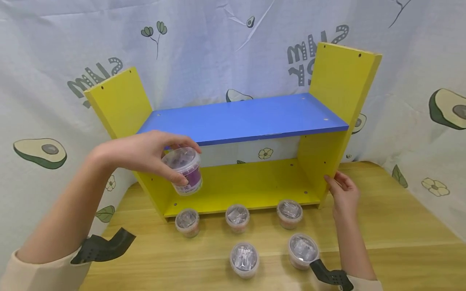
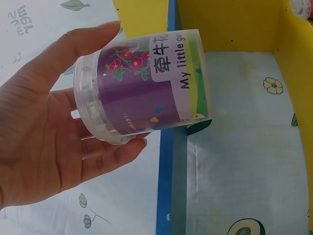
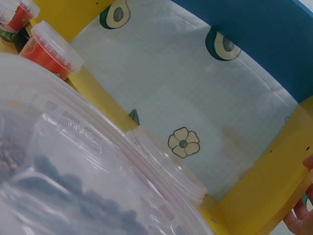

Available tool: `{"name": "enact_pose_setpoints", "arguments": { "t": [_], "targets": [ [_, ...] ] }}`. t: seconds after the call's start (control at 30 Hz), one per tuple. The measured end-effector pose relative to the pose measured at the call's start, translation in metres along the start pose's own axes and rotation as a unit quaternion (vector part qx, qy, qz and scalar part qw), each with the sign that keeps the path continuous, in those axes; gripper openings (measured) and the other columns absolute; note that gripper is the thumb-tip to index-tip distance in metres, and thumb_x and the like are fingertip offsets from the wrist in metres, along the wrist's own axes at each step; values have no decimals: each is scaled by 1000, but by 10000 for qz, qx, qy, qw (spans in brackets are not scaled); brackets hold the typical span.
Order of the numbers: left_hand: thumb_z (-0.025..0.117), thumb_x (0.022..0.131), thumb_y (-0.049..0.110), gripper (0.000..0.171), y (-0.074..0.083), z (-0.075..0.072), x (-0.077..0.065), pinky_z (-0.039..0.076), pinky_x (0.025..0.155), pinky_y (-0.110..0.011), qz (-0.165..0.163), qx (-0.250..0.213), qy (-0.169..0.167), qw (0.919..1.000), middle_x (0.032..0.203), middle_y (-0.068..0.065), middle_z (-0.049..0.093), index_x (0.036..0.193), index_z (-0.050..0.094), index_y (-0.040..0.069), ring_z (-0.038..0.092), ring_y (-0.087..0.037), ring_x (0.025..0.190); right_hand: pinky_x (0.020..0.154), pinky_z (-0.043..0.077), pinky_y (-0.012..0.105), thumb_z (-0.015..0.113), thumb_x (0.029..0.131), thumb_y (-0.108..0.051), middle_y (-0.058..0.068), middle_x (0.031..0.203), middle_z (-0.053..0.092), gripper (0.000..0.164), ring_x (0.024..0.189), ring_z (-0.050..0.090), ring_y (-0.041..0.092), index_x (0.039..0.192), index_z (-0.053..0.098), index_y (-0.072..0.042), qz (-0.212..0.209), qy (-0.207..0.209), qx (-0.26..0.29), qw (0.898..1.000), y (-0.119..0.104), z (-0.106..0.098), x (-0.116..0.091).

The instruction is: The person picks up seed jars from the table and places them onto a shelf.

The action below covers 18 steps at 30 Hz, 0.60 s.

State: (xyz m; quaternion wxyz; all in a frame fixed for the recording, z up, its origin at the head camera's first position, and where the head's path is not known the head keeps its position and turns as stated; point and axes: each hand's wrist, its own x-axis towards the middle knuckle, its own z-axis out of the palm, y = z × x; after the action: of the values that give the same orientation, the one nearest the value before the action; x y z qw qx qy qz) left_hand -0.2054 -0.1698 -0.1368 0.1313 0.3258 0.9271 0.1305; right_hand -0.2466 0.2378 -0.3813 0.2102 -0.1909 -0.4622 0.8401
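My left hand (image 1: 145,155) grips a clear-lidded plastic tub (image 1: 189,176) by its upper part, thumb and fingers around it. The tub's purple label (image 2: 137,93) shows red flowers and "My little ga…" in the left wrist view. It hangs in front of the left end of a yellow and blue shelf unit (image 1: 236,121), just below the blue board's front edge. At the unit's lower right, my right hand (image 1: 344,192) holds the yellow side panel (image 1: 327,157), thumb on the front edge and fingers behind. Only part of this hand (image 3: 298,210) shows in the right wrist view.
Several lidded tubs stand on the wooden table (image 1: 393,226) before the unit: a back row with a left tub (image 1: 187,222), middle tub (image 1: 237,218) and right tub (image 1: 289,214), and nearer ones (image 1: 244,260) in front. A patterned cloth (image 1: 218,48) hangs behind.
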Motion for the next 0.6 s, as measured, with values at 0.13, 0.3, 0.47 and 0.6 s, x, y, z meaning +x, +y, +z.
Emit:
{"name": "enact_pose_setpoints", "arguments": {
  "t": [0.13, 0.3, 0.47, 0.6],
  "targets": [
    [75, 73, 41, 57, -2, -15, -1, 47, 77, -32, -223, 31, 1, 9997, 118, 0, 54, 123, 54, 27, 50, -21, 101, 64, 50, 13, 72, 74, 4, -6, 83, 65, 20, 74, 62, 3, 83, 67, -12, 12, -2, 61, 10000, 1, 1, 1],
    [75, 75, 39, 60, -8, -37, -2, 45, 84, -38, -448, 75, 21, 9990, 128, -2, 49, 128, 51, 25, 44, -25, 114, 65, 49, 13, 73, 74, 3, -7, 84, 65, 19, 75, 62, 3, 85, 68, -13, -18, -30, 7, 10000, 0, 0, 1],
    [72, 78, 37, 62, -11, -57, 0, 44, 86, -43, -685, 24, 42, 9976, 132, -7, 45, 132, 47, 23, 43, -27, 116, 65, 49, 13, 73, 74, 1, -7, 86, 64, 20, 77, 61, 3, 86, 68, -13, -1, -12, -60, 10000, 0, -1, 1],
    [70, 80, 37, 62, -14, -69, 2, 45, 85, -43, -880, 81, 25, 9961, 131, -8, 45, 134, 44, 22, 44, -26, 113, 65, 49, 13, 73, 74, 1, -7, 86, 64, 20, 77, 61, 3, 87, 67, -13, -16, 2, -79, 10000, 0, -1, 1]
  ]
}}
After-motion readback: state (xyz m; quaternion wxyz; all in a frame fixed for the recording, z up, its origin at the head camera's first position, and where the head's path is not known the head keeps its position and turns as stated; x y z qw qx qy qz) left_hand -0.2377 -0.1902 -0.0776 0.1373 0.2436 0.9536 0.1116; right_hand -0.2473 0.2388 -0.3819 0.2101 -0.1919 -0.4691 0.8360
